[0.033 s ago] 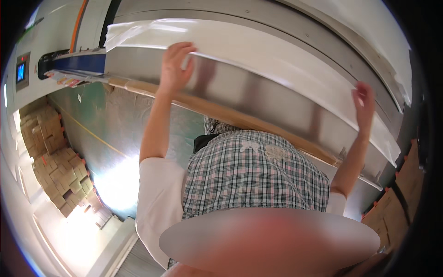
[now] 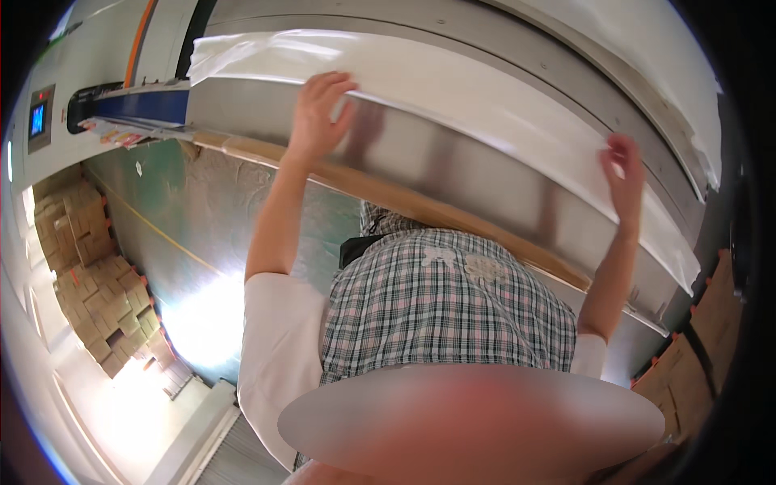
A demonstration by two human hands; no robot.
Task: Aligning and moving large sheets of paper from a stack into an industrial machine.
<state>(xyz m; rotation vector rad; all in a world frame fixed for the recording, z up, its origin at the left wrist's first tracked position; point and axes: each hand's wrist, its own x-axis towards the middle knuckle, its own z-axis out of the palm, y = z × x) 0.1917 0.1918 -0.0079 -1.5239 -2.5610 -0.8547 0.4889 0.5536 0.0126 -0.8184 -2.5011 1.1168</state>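
Note:
A long strip of glossy white film (image 2: 453, 89) lies along the grey metal bed of a machine (image 2: 453, 158), its near edge running lengthwise in front of me. My left hand (image 2: 323, 113) is open at that near edge, fingers bent over the film and thumb spread. Toward the right end of the strip is my right hand (image 2: 624, 171). Its fingers curve loosely, with a gap showing between them and the thumb, and nothing visible held. Whether its fingertips touch the film is hard to make out.
A brown board edge (image 2: 420, 208) runs along the front of the machine, close to my checked apron (image 2: 453, 315). A control panel with a blue screen (image 2: 38, 121) is at the left. Stacked cardboard boxes (image 2: 105, 311) stand on the left, and more cartons (image 2: 675, 380) at the lower right.
My left hand has shifted a little to the right along the film edge. My right hand has moved slightly left and up over the strip.

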